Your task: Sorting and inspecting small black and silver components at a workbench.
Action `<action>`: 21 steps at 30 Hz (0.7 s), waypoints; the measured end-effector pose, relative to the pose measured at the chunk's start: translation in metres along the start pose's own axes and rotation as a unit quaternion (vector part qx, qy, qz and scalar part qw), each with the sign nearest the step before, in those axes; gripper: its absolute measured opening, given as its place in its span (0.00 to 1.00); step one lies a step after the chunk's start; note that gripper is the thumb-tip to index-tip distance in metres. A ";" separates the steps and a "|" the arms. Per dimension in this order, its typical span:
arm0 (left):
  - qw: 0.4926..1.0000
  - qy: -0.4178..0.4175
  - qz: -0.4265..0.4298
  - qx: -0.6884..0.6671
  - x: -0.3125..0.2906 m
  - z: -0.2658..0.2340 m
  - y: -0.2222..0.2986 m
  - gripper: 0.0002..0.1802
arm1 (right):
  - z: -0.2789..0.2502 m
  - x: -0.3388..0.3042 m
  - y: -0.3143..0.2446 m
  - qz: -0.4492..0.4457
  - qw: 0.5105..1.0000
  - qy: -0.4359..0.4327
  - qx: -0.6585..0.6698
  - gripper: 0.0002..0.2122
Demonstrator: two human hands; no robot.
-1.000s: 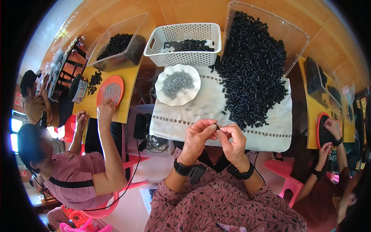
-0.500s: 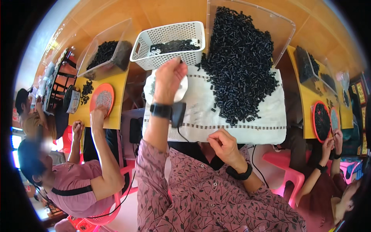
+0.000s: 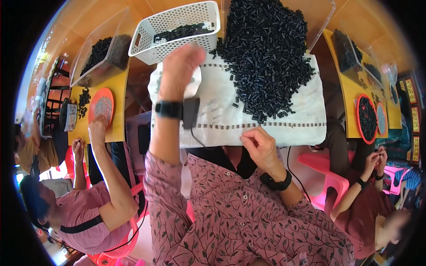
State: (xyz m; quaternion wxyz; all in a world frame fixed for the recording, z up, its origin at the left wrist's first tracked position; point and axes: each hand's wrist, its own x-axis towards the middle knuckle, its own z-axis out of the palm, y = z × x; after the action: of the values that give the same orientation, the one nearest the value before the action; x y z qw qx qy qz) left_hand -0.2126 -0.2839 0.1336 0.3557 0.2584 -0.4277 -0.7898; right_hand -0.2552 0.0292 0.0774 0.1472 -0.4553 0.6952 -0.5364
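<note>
My left hand (image 3: 179, 66) is raised over a white scalloped plate (image 3: 154, 84), just in front of a white perforated basket (image 3: 153, 52). Motion smears its fingers, so anything in them is hidden. Small black cylindrical pieces (image 3: 184, 32) lie inside the basket. My right hand (image 3: 262, 148) hovers at the table's near edge with thumb and fingers curled together; what they pinch, if anything, cannot be made out. Beyond it, a big heap of black cylindrical pieces (image 3: 262, 62) spreads over a white cloth (image 3: 217, 108). Small grey bits on the plate show partly beside my left wrist.
A black box-shaped device (image 3: 191, 113) with a cable is beside my left wrist. A clear bin (image 3: 326, 20) stands behind the heap. Co-workers sit left and right at yellow tables (image 3: 117, 128), with orange plates (image 3: 109, 104) and clear bins of black pieces. Pink chairs (image 3: 330, 181) flank me.
The whole view has shifted, with the table higher and further left in the picture. My left hand, earlier pinching a small dark piece by the basket, is now blurred. My right hand keeps its curl.
</note>
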 end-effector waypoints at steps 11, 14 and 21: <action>0.963 0.004 -0.104 0.250 -0.158 0.021 -0.087 0.09 | -0.026 0.003 0.017 0.068 0.992 0.089 -0.053 0.03; 0.938 0.025 -0.012 0.345 -0.166 0.018 -0.107 0.08 | -0.029 0.004 0.025 0.046 0.988 0.114 -0.097 0.03; 0.859 0.022 0.155 0.488 -0.149 0.031 -0.102 0.06 | -0.032 0.001 0.027 0.049 0.985 0.121 -0.109 0.04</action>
State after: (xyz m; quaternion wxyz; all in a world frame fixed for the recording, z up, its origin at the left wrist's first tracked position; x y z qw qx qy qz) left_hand -0.1783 -0.1133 0.0775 0.3114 0.3459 -0.7850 -0.4087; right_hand -0.2908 0.0487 0.0662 0.0375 -0.3654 0.7838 -0.5007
